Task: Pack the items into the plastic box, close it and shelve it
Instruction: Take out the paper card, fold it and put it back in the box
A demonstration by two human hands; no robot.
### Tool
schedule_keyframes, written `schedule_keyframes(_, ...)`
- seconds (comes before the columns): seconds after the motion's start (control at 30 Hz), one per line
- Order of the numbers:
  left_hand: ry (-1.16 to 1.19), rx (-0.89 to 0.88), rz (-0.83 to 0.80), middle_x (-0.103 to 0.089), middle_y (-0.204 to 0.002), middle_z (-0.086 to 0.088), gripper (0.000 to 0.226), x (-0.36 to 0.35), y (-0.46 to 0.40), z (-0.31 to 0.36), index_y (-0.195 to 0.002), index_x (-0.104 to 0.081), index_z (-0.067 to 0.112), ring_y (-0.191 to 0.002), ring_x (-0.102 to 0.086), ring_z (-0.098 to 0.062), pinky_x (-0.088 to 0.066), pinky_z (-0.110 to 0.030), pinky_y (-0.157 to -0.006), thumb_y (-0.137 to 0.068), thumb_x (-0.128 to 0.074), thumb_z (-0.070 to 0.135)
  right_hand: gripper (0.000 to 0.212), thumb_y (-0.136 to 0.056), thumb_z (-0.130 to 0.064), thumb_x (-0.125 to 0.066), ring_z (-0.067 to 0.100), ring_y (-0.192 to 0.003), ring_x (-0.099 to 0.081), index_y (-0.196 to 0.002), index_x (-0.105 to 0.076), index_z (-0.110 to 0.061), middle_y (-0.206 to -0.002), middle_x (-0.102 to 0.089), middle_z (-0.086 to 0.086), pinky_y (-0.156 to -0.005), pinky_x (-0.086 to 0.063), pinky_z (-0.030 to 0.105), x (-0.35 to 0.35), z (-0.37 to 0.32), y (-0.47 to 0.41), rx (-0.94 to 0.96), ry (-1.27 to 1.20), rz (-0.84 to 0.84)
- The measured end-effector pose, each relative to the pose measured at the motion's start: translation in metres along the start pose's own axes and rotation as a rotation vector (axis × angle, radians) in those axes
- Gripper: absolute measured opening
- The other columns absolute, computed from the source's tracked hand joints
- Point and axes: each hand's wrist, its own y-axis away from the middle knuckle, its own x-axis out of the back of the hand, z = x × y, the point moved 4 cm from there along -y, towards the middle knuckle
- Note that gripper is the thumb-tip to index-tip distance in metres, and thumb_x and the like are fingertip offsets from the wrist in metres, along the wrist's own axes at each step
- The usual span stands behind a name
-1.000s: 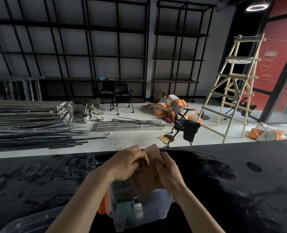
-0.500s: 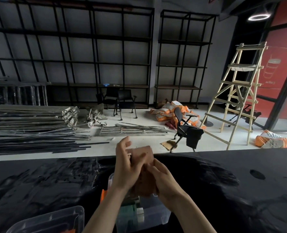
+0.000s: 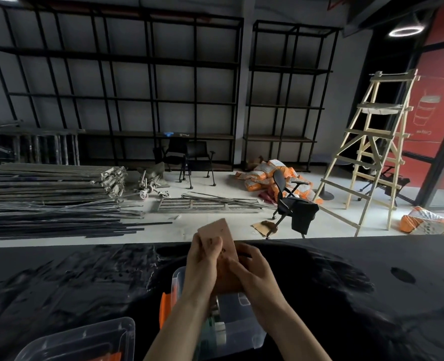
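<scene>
Open plastic box point(image 3: 244, 332) sits on the surface point(image 3: 345, 295), its lid point(image 3: 85, 342) to the left; shelves point(image 3: 137, 100) stand behind.

Left hand point(image 3: 202, 267) and right hand point(image 3: 252, 274): both gripping a pinkish-tan flat packet point(image 3: 219, 238) above an open clear plastic box point(image 3: 244, 332) on the black surface point(image 3: 59, 290). Clear lid point(image 3: 85, 340) at lower left. Wooden ladder point(image 3: 371, 152) behind.
</scene>
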Motion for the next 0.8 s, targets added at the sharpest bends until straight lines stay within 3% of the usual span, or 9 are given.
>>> schedule_keyframes(0.1, 0.203, 0.085, 0.087, -0.073, -0.103, -0.019, 0.016, 0.006, 0.001, -0.006, -0.11, -0.064, 0.024, -0.095, -0.07, -0.041, -0.052, -0.069, -0.082, -0.095, -0.062, 0.028, 0.025, -0.082, -0.005, -0.077, 0.034, -0.08, -0.074, -0.105, -0.069, -0.002, -0.097, -0.075, 0.024, -0.063, -0.061, 0.034, 0.0, 0.003, 0.001, 0.007, -0.043, 0.07)
schedule_keyframes(0.17, 0.136, 0.049, 0.126, -0.072, -0.106, -0.015, 0.017, 0.015, 0.002, -0.004, -0.106, -0.065, 0.026, -0.1, -0.07, -0.037, -0.053, -0.065, -0.088, -0.09, -0.069, 0.025, 0.027, -0.078, -0.005, -0.079, 0.034, -0.075, -0.071, -0.102, -0.071, 0.001, -0.091, -0.076, 0.024, -0.061, -0.059, 0.034, 0.005, -0.001, -0.001, 0.008, -0.123, 0.119)
schedule_keyframes(0.3, -0.025, -0.007, 0.123, -0.072, -0.098, -0.014, 0.025, 0.032, -0.002, 0.004, -0.102, -0.062, 0.019, -0.098, -0.07, -0.036, -0.054, -0.06, -0.089, -0.082, -0.07, 0.006, 0.017, -0.085, 0.0, -0.072, 0.039, -0.087, -0.075, -0.102, -0.072, 0.002, -0.096, -0.076, 0.026, -0.079, -0.061, 0.047, 0.011, -0.013, -0.009, 0.02, -0.17, 0.12)
schedule_keyframes(0.37, -0.065, -0.02, 0.102, -0.072, -0.102, -0.016, 0.025, 0.031, -0.007, 0.01, -0.102, -0.066, 0.016, -0.104, -0.066, -0.037, -0.051, -0.061, -0.093, -0.08, -0.069, 0.028, 0.019, -0.088, -0.002, -0.07, 0.04, -0.092, -0.074, -0.107, -0.068, 0.0, -0.101, -0.075, 0.025, -0.081, -0.061, 0.051, 0.006, -0.016, -0.011, 0.03, -0.096, 0.078)
schedule_keyframes(0.47, -0.054, -0.004, 0.185, -0.069, -0.114, -0.015, 0.076, 0.026, -0.01, 0.004, -0.116, -0.063, 0.011, -0.108, -0.064, -0.032, -0.05, -0.054, -0.096, -0.076, -0.056, 0.075, 0.013, -0.094, -0.007, -0.061, 0.037, -0.093, -0.073, -0.107, -0.065, -0.005, -0.098, -0.075, 0.02, -0.075, -0.062, 0.046, -0.007, -0.017, -0.011, 0.075, 0.001, 0.037)
schedule_keyframes(0.57, 0.017, -0.038, 0.347, -0.07, -0.078, -0.009, 0.049, 0.023, -0.007, -0.001, -0.079, -0.056, 0.014, -0.075, -0.068, -0.028, -0.058, -0.042, -0.065, -0.088, -0.052, 0.062, 0.021, -0.098, -0.029, -0.056, 0.042, -0.095, -0.07, -0.102, -0.064, -0.01, -0.094, -0.073, 0.021, -0.079, -0.059, 0.053, -0.023, -0.018, -0.01, 0.109, 0.017, 0.094)
schedule_keyframes(0.67, 0.023, -0.074, 0.367, -0.062, -0.068, -0.008, 0.032, 0.024, -0.01, -0.003, -0.073, -0.052, 0.015, -0.063, -0.061, -0.024, -0.051, -0.032, -0.053, -0.093, -0.053, 0.04, 0.067, -0.089, -0.069, -0.048, 0.046, -0.081, -0.07, -0.099, -0.065, -0.006, -0.087, -0.069, 0.028, -0.068, -0.06, 0.051, -0.027, -0.018, -0.011, -0.009, 0.023, 0.118)
schedule_keyframes(0.73, -0.029, -0.152, 0.373, -0.056, -0.066, -0.003, 0.023, 0.025, -0.009, 0.002, -0.073, -0.052, 0.016, -0.064, -0.052, -0.02, -0.044, -0.034, -0.055, -0.092, -0.053, 0.029, 0.074, -0.089, -0.07, -0.047, 0.035, -0.065, -0.067, -0.089, -0.066, 0.001, -0.076, -0.067, 0.021, -0.054, -0.056, 0.039, -0.02, -0.019, -0.016, -0.108, 0.018, 0.187)
schedule_keyframes(0.8, -0.063, -0.188, 0.386, -0.051, -0.065, -0.001, 0.018, 0.023, -0.007, 0.003, -0.074, -0.052, 0.015, -0.064, -0.046, -0.018, -0.038, -0.036, -0.058, -0.091, -0.052, 0.022, 0.052, -0.09, -0.055, -0.051, 0.028, -0.061, -0.059, -0.078, -0.062, -0.005, -0.071, -0.06, 0.016, -0.049, -0.047, 0.034, -0.014, -0.018, -0.025, -0.104, 0.058, 0.312)
